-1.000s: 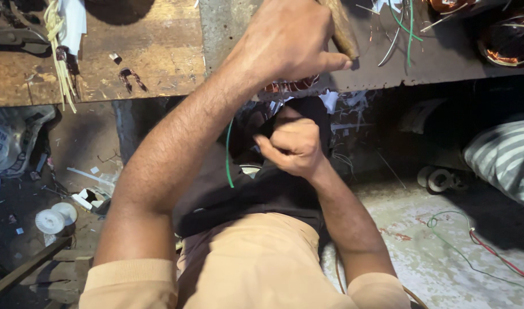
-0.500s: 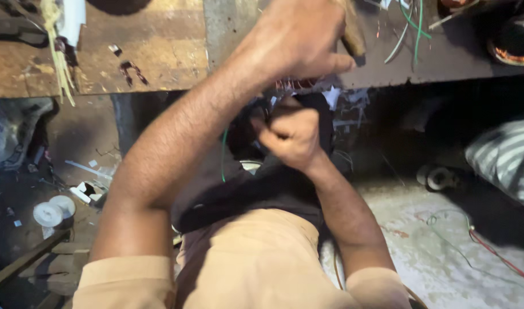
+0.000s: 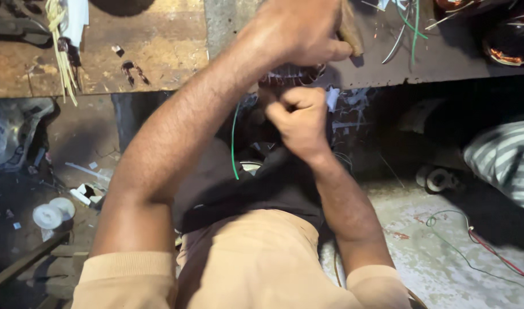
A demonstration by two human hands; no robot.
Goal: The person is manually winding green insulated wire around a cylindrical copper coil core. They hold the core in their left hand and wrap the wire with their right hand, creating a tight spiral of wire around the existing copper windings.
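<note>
Left grip (image 3: pixel 302 28) clenches a wooden handle (image 3: pixel 350 31) — right grip (image 3: pixel 299 117) fisted, contents hidden.

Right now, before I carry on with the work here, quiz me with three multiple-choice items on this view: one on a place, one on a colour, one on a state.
1. Where does the wooden handle sit?
A. in the left hand
B. on the floor
C. in the right hand

2. What colour is the thin wire hanging beside the left forearm?
A. green
B. white
C. blue

3. How is the right hand?
A. flat and open
B. closed in a fist
C. out of view

Answers:
1 A, the left hand is wrapped around the handle, raised over the workbench.
2 A, it shows bright green against the dark cloth.
3 B, its fingers are curled tight; what it grips is hidden.
</note>
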